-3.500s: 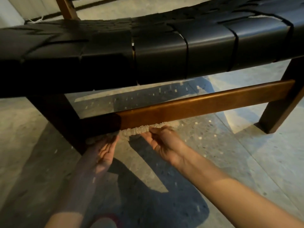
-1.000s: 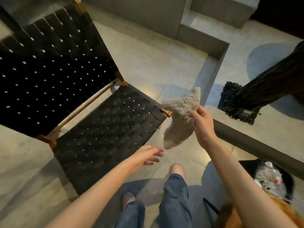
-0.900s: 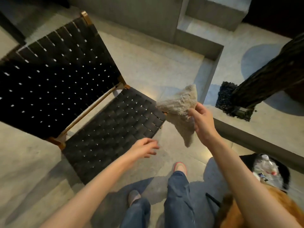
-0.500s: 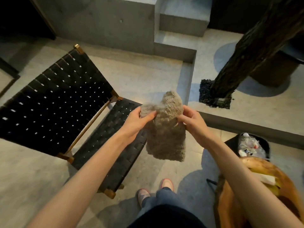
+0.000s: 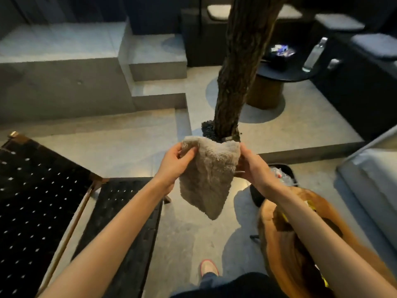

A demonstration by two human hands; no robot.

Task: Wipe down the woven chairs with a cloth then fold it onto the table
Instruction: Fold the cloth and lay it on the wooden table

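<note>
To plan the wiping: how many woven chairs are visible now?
1. The woven chair stands at the lower left, left of the cloth; others may be outside the frame.

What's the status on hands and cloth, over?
Left hand and right hand each grip the cloth at its top edge. Cloth hangs midair, not yet folded. Wooden table sits under right arm.

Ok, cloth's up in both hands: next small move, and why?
Probably fold the cloth in half, corner to corner: left hand and right hand each hold a top corner, it hangs free, and the table is close by.
</note>
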